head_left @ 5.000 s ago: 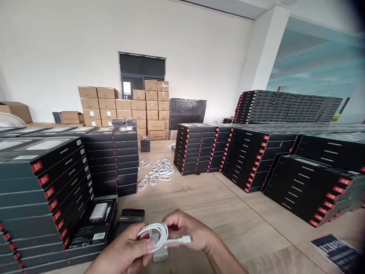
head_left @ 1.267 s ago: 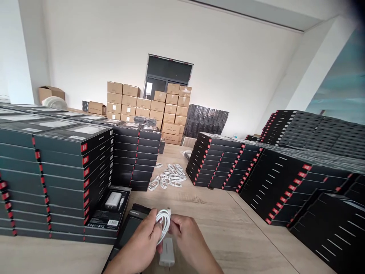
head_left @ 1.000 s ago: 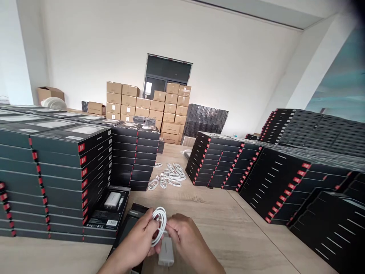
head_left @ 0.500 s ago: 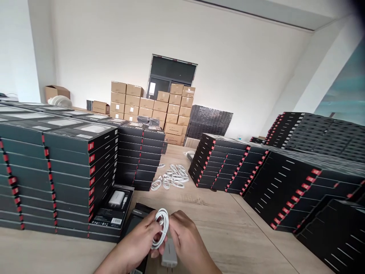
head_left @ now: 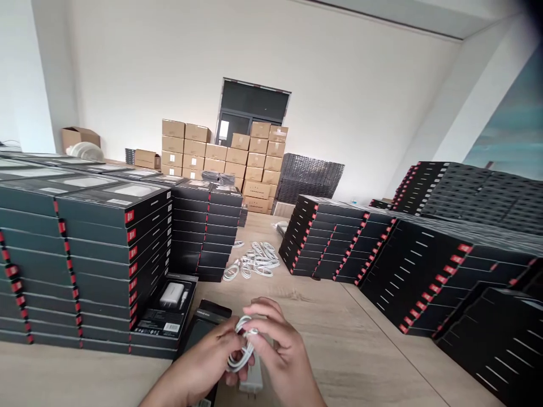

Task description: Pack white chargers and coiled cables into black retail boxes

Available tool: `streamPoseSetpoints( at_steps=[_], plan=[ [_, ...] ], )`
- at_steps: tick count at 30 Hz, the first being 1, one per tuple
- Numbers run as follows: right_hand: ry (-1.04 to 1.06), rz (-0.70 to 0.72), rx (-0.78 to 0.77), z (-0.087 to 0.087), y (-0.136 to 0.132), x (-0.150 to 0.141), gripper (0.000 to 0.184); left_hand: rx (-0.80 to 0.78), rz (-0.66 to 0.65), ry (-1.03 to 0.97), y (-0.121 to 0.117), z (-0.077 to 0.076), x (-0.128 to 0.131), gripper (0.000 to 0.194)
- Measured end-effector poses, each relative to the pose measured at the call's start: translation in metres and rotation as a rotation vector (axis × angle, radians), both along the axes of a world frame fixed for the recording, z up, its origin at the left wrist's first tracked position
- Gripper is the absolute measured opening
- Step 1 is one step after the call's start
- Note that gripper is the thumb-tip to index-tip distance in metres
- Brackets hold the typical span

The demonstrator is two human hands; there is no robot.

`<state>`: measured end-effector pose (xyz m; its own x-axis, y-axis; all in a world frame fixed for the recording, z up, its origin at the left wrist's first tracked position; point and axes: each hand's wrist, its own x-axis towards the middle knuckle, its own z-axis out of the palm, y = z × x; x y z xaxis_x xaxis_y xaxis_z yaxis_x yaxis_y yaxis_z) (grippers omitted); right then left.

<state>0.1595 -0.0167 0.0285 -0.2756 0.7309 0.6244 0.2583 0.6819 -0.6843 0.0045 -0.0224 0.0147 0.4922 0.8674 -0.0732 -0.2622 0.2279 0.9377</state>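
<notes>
A coiled white cable (head_left: 242, 364) is in my left hand (head_left: 206, 356), the thumb and fingers closed around its left side. From the right, my right hand (head_left: 284, 353) pinches the top of the coil between thumb and index finger, its other fingers curved and raised. Just below the coil, a white charger plug (head_left: 251, 381) lies on the table with its prongs toward me, partly hidden by my fingers. Beside my left wrist sits a black box (head_left: 199, 325), partly covered by that arm.
Several loose coiled cables (head_left: 258, 261) lie on the wooden table (head_left: 297, 297). A packed black box (head_left: 159, 325) showing a charger stands at the left, against tall stacks of black boxes (head_left: 93, 237). More stacks (head_left: 331, 243) line the right. Cardboard cartons (head_left: 254, 161) are piled behind.
My right hand has opened out from its curled pose and turned, its thumb and index finger now on the coil's top. The coil has tilted and dropped slightly.
</notes>
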Motion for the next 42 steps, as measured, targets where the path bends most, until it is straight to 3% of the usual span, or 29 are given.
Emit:
streamPoseSetpoints(
  at_steps=[4, 8, 11, 14, 16, 18, 22, 25, 28, 31, 36, 42],
  plan=[
    [0.415, 0.162, -0.170, 0.001, 0.000, 0.004, 0.010, -0.035, 0.029, 0.062, 0.002, 0.000, 0.000, 0.019],
    [0.636, 0.103, -0.383, -0.002, 0.002, -0.001, 0.021, -0.059, 0.022, 0.036, 0.002, -0.004, 0.004, 0.018],
    [0.542, 0.122, -0.667, -0.007, -0.001, -0.011, 0.044, -0.005, 0.014, 0.011, -0.003, -0.005, 0.012, 0.023],
    [0.510, 0.107, -0.825, -0.010, -0.001, -0.019, 0.039, -0.013, -0.022, -0.058, -0.004, -0.004, 0.014, 0.034],
    [0.724, 0.041, -0.790, -0.009, 0.004, -0.019, 0.035, -0.024, -0.030, -0.069, -0.002, 0.000, 0.009, 0.039],
    [0.945, 0.007, -0.729, -0.008, 0.012, -0.013, 0.032, 0.065, 0.015, 0.051, -0.001, 0.006, 0.000, 0.034],
    [1.070, -0.040, -0.652, -0.012, 0.030, 0.011, 0.029, 0.497, 0.188, 0.672, -0.004, 0.010, -0.012, 0.017],
    [1.067, -0.130, -0.621, -0.017, 0.039, 0.031, 0.031, 0.678, 0.177, 0.964, -0.008, 0.001, -0.011, 0.023],
    [1.123, -0.179, -0.618, -0.019, 0.044, 0.046, 0.032, 0.694, 0.124, 0.960, -0.008, -0.015, -0.004, 0.025],
    [1.173, -0.174, -0.644, -0.021, 0.047, 0.054, 0.033, 0.677, 0.163, 0.930, -0.005, -0.028, 0.005, 0.017],
    [1.210, -0.134, -0.665, -0.027, 0.050, 0.055, 0.027, 0.690, 0.137, 1.031, -0.004, -0.039, 0.029, 0.015],
    [1.232, -0.097, -0.587, -0.016, 0.048, 0.062, 0.011, 0.466, 0.235, 0.821, -0.001, -0.045, 0.043, 0.012]
  ],
)
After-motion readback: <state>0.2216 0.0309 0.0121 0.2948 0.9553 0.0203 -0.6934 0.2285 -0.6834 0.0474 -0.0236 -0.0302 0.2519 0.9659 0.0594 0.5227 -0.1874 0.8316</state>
